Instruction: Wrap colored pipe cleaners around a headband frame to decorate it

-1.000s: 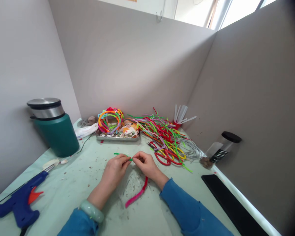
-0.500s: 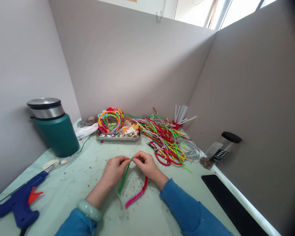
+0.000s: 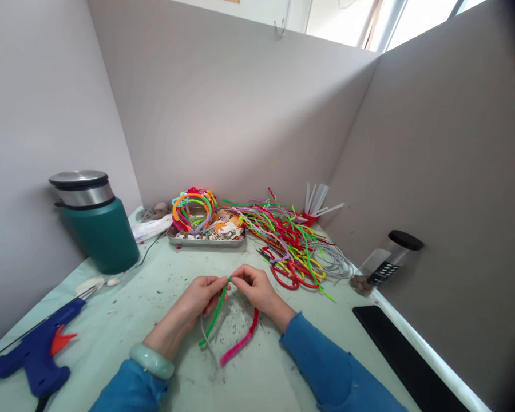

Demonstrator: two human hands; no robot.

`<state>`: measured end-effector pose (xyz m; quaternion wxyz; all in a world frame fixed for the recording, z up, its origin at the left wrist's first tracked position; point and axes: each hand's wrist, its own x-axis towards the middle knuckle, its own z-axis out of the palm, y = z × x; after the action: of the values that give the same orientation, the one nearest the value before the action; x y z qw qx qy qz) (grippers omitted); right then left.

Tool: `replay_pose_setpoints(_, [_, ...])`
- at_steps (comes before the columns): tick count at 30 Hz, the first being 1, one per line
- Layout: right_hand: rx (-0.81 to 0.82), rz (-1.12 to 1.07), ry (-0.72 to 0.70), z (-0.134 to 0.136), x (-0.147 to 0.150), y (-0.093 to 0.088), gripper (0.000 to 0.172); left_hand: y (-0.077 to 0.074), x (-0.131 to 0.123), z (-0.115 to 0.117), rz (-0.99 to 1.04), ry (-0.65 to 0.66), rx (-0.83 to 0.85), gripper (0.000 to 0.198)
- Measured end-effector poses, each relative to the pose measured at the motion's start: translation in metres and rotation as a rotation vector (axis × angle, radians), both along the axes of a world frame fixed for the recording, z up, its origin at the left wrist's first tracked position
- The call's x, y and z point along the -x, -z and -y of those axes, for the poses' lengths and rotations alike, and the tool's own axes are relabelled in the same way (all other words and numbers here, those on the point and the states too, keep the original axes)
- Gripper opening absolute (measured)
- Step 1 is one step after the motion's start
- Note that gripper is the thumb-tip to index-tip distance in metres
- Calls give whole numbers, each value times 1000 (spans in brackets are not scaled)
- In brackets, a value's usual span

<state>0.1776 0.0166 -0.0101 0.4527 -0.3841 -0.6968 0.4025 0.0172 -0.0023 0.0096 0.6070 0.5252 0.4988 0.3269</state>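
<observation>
My left hand (image 3: 203, 296) pinches a green pipe cleaner (image 3: 217, 315) between thumb and fingers; its loose end hangs down toward the table. My right hand (image 3: 255, 289) is closed in a pinch at the upper end of the same green strand, fingertips almost touching those of the left. Below the right palm hangs a strand wrapped in red and pink pipe cleaner (image 3: 242, 342). A thin grey cord (image 3: 209, 343) dangles under the left hand, beside the green end. How the cord joins the wrapped strand is hidden by my fingers.
Behind my hands stand a metal tray (image 3: 206, 242) with colourful rings and shells, a pile of pipe cleaners (image 3: 283, 229) and red-handled scissors (image 3: 285, 277). On the left are a green flask (image 3: 100, 234) and a blue glue gun (image 3: 38, 349); on the right, a clear jar (image 3: 386, 263) and a black strip (image 3: 403, 357).
My left hand has turned slightly, and the green end now hangs lower and further left. More of the grey cord shows. My right hand has barely moved.
</observation>
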Motion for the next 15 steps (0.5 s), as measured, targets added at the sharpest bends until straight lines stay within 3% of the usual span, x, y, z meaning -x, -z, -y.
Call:
replay_pose_setpoints(8, [-3,27,35,-3,-2,2,12,-2,1,-2,-114,38,-130,23])
replay_pose_setpoints(15, [4,20,22,-2,-1,0,12,7,4,-6,-467,-87,-479,19])
